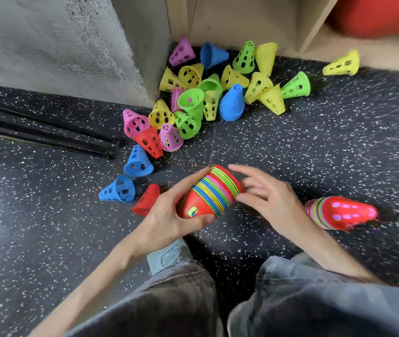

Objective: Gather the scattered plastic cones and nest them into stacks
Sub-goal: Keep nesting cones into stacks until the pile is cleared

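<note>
Nearest are the person's knees in grey jeans [315, 295], bent over a black rubber floor [339, 147] flecked with white. Just beyond the knees, the left hand [169, 215] is wrapped around the narrow red end of a stack of nested cones [211, 192], fingers over the top and thumb underneath. The stack lies on its side in the air, its many-coloured rims facing far and right. The right hand [266, 193] is spread, fingers relaxed, with fingertips touching the wide end of that stack. A small coloured mark shows on the red tip near the left thumb; it is too small to read as any writing.

To the right, partly behind the right wrist, a second stack [339, 212] lies on the floor, red cone outermost, blurred. Left of the held stack lie a loose red cone [146, 199] and two blue cones [118, 189], tipped over.

Farther off, a heap of scattered cones [208, 93], yellow, green, pink, blue and red, most with holes, lies in a corner. One yellow cone [341, 63] lies apart at far right. Two black bars [47, 137] lie on the floor at left. A grey concrete wall [59, 45] stands far left, a pale wooden unit [242, 18] behind the heap, and something red [383, 15] shows at far right.
</note>
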